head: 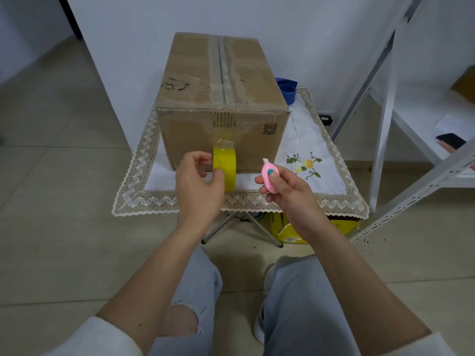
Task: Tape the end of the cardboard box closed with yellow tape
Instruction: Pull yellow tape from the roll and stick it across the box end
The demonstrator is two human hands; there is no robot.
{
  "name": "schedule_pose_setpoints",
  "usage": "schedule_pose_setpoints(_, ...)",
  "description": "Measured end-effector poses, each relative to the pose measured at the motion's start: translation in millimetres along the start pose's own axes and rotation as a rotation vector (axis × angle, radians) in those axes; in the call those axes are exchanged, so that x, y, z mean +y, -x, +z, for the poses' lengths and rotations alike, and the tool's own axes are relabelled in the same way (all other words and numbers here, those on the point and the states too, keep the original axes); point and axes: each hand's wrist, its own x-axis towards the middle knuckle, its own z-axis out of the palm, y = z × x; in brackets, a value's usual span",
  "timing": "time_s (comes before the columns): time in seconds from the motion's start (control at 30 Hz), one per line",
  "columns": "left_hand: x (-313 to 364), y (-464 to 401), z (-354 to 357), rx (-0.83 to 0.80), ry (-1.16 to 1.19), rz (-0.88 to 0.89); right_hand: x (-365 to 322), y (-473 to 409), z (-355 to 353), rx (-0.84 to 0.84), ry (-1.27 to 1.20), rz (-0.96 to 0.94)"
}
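Observation:
A brown cardboard box (205, 80) stands on a small table covered by a white lace-edged cloth (316, 140). Old clear tape runs along its top seam and down the near end. My left hand (198, 186) grips a yellow tape roll (226, 168) held against the lower middle of the box's near face. A strip of tape runs from the roll up the face. My right hand (285, 188) holds a small pink cutter (270, 178) with a blue button; its short blade sticks out toward the box, just right of the roll.
A blue cup (288, 89) sits behind the box at the right. White metal shelving (385, 119) stands at the right, with a dark phone (451, 141) on a shelf. A yellow package (290, 232) lies under the table. My knees are below the table edge.

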Motion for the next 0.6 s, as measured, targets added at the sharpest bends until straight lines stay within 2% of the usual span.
schedule_pose_setpoints(0.17, -3.1, -15.2, -2.3, -0.063, 0.091, -0.272, -7.0, -13.7, 6.1, 0.034, 0.416, -0.153)
schedule_pose_setpoints(0.27, -0.5, -23.5, -2.3, -0.140, 0.124, -0.375, -15.0, -27.6, 10.1, 0.054, 0.684, -0.294)
schedule_pose_setpoints(0.43, 2.9, -36.8, 1.3, -0.266, 0.095, -0.466, -30.0, -53.1, 26.5, 0.015, 1.071, -0.571)
schedule_pose_setpoints(0.6, 3.7, -36.5, 5.4, -0.279, 0.180, -0.468, -40.3, -71.1, 40.5, -0.094, 1.392, -0.680)
